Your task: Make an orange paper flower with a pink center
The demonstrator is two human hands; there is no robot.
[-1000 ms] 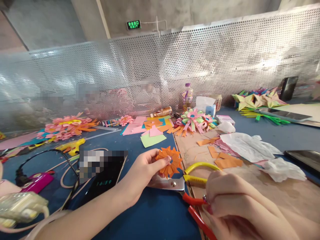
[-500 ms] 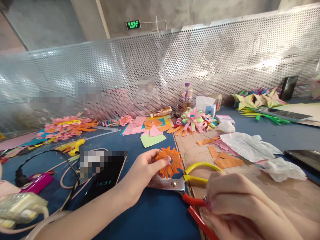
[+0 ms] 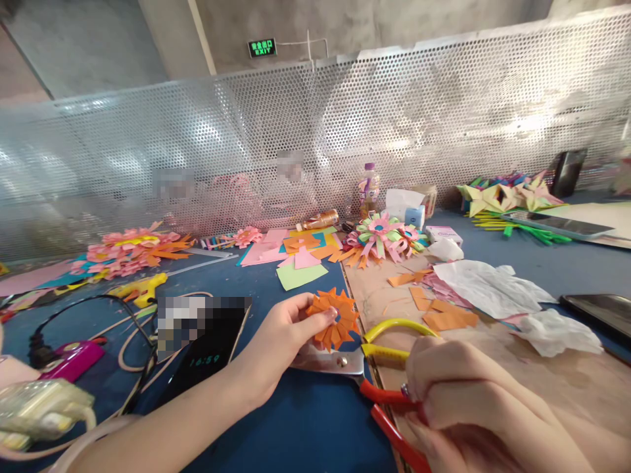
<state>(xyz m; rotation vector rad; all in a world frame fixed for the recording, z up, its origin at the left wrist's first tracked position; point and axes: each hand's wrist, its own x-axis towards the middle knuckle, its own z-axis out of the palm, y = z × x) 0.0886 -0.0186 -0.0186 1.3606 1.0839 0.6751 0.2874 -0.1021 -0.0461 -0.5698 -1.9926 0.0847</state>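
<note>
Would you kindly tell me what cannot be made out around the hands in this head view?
- Scissors: the blade tips are hidden behind the orange paper flower and left hand.
- Right hand: cut off by the bottom edge; its grip on the red handles is partly hidden.
- Phone: its upper part is blurred.

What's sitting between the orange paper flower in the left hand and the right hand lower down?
In the head view, scissors with yellow handles lie between the orange paper flower and the right hand, partly under the flower. A red-handled tool reaches the right hand.

Matt orange paper flower (image 3: 335, 318); shiny metal scissor blades (image 3: 325, 360); perforated metal screen (image 3: 444, 125)
</note>
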